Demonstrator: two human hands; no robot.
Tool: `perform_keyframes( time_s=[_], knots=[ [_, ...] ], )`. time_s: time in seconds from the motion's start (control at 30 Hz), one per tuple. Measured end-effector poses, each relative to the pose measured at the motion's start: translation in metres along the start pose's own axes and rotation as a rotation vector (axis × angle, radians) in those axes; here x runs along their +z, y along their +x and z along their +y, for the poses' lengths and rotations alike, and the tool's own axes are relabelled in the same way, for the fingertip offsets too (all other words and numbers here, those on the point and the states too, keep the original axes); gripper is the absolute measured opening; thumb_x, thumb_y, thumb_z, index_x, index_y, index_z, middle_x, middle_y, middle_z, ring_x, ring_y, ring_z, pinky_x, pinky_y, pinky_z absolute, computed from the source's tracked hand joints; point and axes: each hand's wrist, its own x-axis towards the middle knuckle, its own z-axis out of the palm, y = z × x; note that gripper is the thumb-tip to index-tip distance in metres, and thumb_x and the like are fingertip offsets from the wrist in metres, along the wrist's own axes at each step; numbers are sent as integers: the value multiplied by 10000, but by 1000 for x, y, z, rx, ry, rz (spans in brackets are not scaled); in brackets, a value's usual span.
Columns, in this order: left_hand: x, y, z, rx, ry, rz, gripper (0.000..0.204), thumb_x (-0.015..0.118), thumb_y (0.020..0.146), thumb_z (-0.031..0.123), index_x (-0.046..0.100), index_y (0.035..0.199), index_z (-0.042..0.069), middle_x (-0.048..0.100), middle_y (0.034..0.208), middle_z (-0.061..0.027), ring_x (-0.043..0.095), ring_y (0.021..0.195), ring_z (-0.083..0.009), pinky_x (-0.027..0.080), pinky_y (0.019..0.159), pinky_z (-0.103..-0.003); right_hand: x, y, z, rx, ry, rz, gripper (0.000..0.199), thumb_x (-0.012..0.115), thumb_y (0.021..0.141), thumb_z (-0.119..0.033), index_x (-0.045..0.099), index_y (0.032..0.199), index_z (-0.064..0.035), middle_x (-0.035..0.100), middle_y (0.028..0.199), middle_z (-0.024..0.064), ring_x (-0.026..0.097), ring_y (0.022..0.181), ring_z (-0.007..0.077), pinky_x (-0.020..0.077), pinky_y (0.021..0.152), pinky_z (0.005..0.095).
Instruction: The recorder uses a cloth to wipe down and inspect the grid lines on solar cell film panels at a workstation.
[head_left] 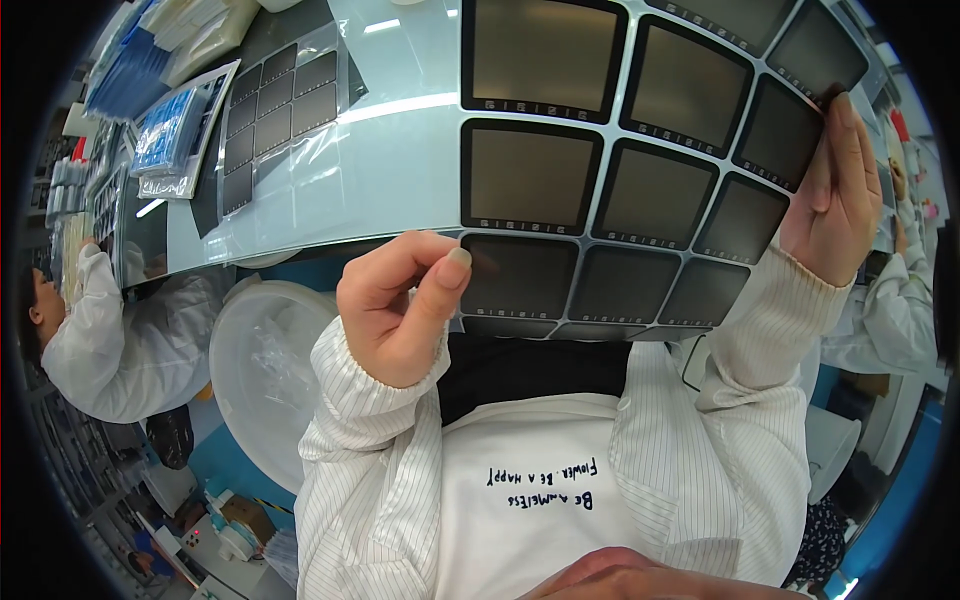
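A large sheet of dark grey rectangular panels [655,190], each with a black border and a row of small marks, is held up tilted in front of me. My left hand [405,305] pinches its left edge between thumb and forefinger, the other fingers curled. Along the right edge, my right hand [838,195] grips the sheet with fingers stretched upward; part of that hand is hidden behind the sheet. The sheet's upper corner runs out of view. Below it, the pale table's near edge is partly covered.
On the glossy pale table [400,175], a similar panel sheet in clear film [280,115] lies left, beside blue packets [165,135] and stacked plastic bags [125,75]. A round white bin [222,350] stands below the edge. White-coated people work at left [150,350] and right [885,315].
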Motion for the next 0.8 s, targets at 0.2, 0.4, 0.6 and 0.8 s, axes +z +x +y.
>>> perform_keyframes(
  time_s=[0.2,0.4,0.6,0.8],
  knots=[
    [-7,-2,0,0,-18,64,176,564,929,106,617,841,-37,514,605,27,375,503,-20,289,469,-174,-8,1,4,55,48,95,294,466,977,-73,568,1226,47,643,1160,136,364,491,38,427,656,101],
    [-17,-4,0,-8,14,112,170,574,925,116,621,850,-29,526,623,25,378,518,-21,275,485,-175,0,1,7,45,61,3,299,463,985,-96,565,1228,46,662,1115,122,377,486,29,413,584,101],
    [-23,-6,-6,2,28,188,161,578,925,118,627,871,-24,538,646,30,366,529,-14,264,491,-175,18,-1,4,62,32,-112,301,455,988,-93,562,1238,37,697,903,75,372,466,11,367,532,88],
    [-29,-4,-7,27,18,217,159,564,933,118,633,901,-23,553,669,38,347,529,-5,246,490,-178,23,-1,6,19,47,-161,307,457,986,-85,554,1250,35,627,683,18,365,459,2,323,504,88]
  ],
)
